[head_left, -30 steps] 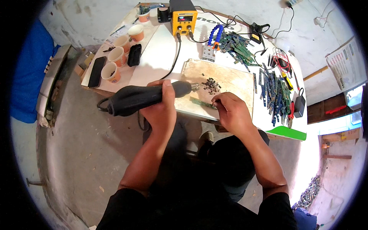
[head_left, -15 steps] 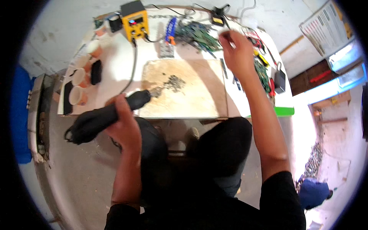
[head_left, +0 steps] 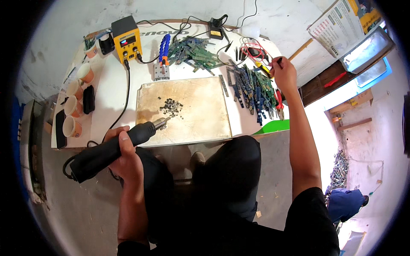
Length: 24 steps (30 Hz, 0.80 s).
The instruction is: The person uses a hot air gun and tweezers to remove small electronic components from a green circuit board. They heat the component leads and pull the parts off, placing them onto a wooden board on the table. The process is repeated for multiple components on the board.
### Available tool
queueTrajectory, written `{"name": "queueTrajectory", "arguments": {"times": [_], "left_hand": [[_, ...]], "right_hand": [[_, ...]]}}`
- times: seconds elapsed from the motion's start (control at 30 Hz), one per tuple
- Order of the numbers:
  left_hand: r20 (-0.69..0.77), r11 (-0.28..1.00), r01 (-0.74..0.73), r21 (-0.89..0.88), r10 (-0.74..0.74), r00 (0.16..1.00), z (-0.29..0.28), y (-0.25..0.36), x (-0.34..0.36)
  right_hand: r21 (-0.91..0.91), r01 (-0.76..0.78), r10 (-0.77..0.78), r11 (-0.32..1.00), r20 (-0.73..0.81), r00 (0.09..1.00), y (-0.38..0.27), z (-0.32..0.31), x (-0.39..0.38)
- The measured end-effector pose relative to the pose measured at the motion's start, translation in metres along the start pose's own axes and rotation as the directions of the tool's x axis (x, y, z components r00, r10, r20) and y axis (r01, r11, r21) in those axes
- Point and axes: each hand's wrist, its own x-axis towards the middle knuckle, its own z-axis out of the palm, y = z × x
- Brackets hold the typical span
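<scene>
My left hand (head_left: pixel 124 154) is wrapped round the black handle of a hot air gun (head_left: pixel 112 152). Its metal nozzle points right, over the near edge of a worn, cream-coloured board (head_left: pixel 188 126). Just beyond the nozzle tip lies a loose heap of small dark chips (head_left: pixel 170 106). Out at the table's right edge, my right hand (head_left: pixel 285 73) has its fingers pinched together. A small dark thing shows at the fingertips, too little of it to name. Beside that hand are a yellow-handled tool (head_left: pixel 263 68) and red wires (head_left: pixel 252 50).
A yellow hot air station (head_left: pixel 127 39) stands at back left, cabled to the gun. Paper cups (head_left: pixel 71 127) line the left edge. Narrow circuit board strips (head_left: pixel 250 87) lie right, more green ones (head_left: pixel 194 52) behind. Red-handled pliers (head_left: pixel 279 102) rest near the right edge. Another person (head_left: pixel 345 204) is far right.
The view has turned right. My right hand has moved from beside the back pile of strips to the table's right edge. The hot air gun stays in my left hand.
</scene>
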Motion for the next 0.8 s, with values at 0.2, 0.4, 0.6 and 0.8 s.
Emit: {"name": "queueTrajectory", "arguments": {"times": [0.2,0.4,0.6,0.8], "left_hand": [[0.037,0.981,-0.186,0.048,0.184,0.982,-0.003,-0.013,0.002],[0.034,0.988,-0.152,0.023,0.151,0.988,-0.002,-0.010,0.003],[0.042,0.986,-0.167,0.016,0.166,0.985,-0.002,-0.011,0.004],[0.034,0.989,-0.146,0.000,0.145,0.989,-0.001,-0.011,0.004]], "right_hand": [[-0.605,0.148,0.056,0.782,0.305,0.951,0.020,-0.020,-0.016],[-0.496,0.129,0.134,0.859,0.461,0.877,0.037,-0.017,-0.041],[-0.570,0.037,0.151,0.821,0.278,0.949,0.031,-0.006,-0.051],[-0.552,0.010,0.166,0.834,0.267,0.949,0.036,0.007,-0.042]]}}
